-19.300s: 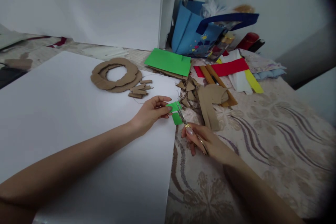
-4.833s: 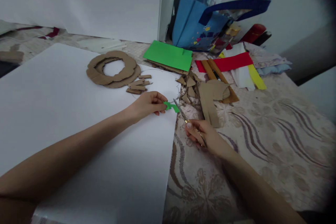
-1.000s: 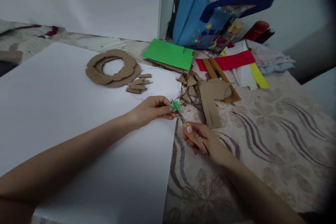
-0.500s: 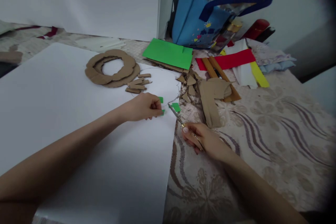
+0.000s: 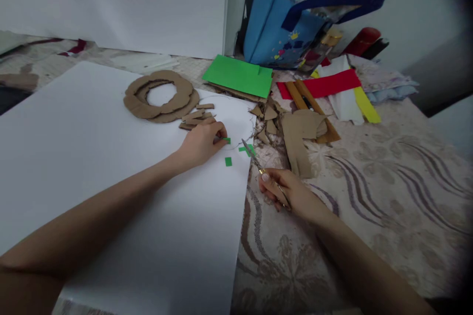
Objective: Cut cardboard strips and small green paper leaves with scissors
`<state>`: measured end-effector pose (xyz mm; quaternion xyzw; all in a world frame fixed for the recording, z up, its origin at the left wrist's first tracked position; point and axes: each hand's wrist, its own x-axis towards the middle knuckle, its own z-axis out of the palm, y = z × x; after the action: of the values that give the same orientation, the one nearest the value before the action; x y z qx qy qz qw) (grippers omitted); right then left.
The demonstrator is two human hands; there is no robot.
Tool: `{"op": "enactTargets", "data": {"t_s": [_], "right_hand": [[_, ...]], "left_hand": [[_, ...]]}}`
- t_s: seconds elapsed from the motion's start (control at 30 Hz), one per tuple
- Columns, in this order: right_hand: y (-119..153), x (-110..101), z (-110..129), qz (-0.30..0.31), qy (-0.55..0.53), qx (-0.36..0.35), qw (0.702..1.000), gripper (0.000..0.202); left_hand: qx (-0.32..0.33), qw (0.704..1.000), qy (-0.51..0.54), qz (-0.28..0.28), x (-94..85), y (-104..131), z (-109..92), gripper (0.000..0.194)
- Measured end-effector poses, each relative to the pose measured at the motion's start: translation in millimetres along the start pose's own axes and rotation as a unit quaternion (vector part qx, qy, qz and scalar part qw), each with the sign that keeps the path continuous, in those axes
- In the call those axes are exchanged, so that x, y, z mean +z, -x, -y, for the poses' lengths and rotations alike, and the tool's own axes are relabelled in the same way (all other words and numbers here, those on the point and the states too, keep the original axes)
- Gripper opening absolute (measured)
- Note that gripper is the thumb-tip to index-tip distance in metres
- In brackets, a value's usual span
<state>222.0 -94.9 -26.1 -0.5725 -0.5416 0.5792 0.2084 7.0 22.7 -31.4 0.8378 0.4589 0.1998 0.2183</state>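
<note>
My left hand (image 5: 203, 143) has its fingertips pinched at a small green paper piece (image 5: 227, 141) on the large white sheet (image 5: 148, 236). Just below it, a green square (image 5: 228, 161) lies flat by itself. In my right hand (image 5: 283, 188) is a pair of scissors (image 5: 254, 158), with the blades together and pointing up-left. Their tips are beside more green scraps (image 5: 251, 149) at the sheet's right edge. Behind my left hand are short cardboard strips (image 5: 195, 117) and two stacked scalloped cardboard rings (image 5: 179, 92).
Green paper (image 5: 240, 76) lies on cardboard at the back. Cardboard scraps (image 5: 271, 113) and a bent cardboard piece (image 5: 297, 150) sit right of the sheet, near red paper (image 5: 332, 84). A blue bag (image 5: 273, 22) stands behind.
My left hand has let go of the lower green square and moved up to the piece above it. The scissors and my right hand have shifted slightly right.
</note>
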Motion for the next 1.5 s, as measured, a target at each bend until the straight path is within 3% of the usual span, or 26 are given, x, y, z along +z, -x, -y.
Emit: {"op": "enactTargets", "data": {"t_s": [0.17,0.37,0.47,0.63,0.77,0.93,1.0,1.07,1.27,1.5], "right_hand": [[-1.0,0.7,-0.3,-0.001,-0.014,0.000,1.000,0.048],[-1.3,0.3,1.1,-0.012,-0.019,0.003,1.000,0.050],[-0.7,0.4,4.1,-0.022,-0.036,0.012,0.999,0.052],[-0.6,0.4,5.8,-0.033,-0.047,0.006,0.998,0.052],[-0.8,0.2,4.2,-0.033,-0.041,-0.001,0.999,0.050],[0.0,0.9,7.2,-0.043,-0.058,0.019,0.997,0.052],[0.3,1.0,7.6,-0.043,-0.066,0.012,0.997,0.052],[0.2,0.7,6.9,-0.043,-0.071,0.004,0.997,0.051],[-0.6,-0.2,4.8,-0.040,-0.062,0.002,0.997,0.049],[0.9,0.1,2.3,-0.048,-0.018,-0.037,0.998,0.047]], "left_hand": [[-0.035,0.991,0.132,-0.001,0.8,-2.4,2.3,0.013],[-0.073,0.957,0.280,0.006,3.1,-4.7,5.4,0.038],[-0.071,0.960,0.272,-0.012,1.2,-4.3,2.8,0.032],[-0.005,0.973,0.229,-0.014,-2.4,-3.5,-3.5,0.014],[-0.006,0.978,0.210,0.010,-1.9,-3.1,-5.3,0.017],[-0.013,0.975,0.217,-0.038,0.2,-2.2,-3.0,0.016],[-0.006,0.971,0.234,-0.050,0.9,-2.0,-1.8,0.026],[-0.006,0.966,0.254,-0.044,1.4,-2.1,-1.5,0.034],[-0.010,0.965,0.261,0.000,0.6,-1.6,-7.9,0.010],[-0.014,0.946,0.321,0.048,1.2,2.7,-13.0,0.016]]}}
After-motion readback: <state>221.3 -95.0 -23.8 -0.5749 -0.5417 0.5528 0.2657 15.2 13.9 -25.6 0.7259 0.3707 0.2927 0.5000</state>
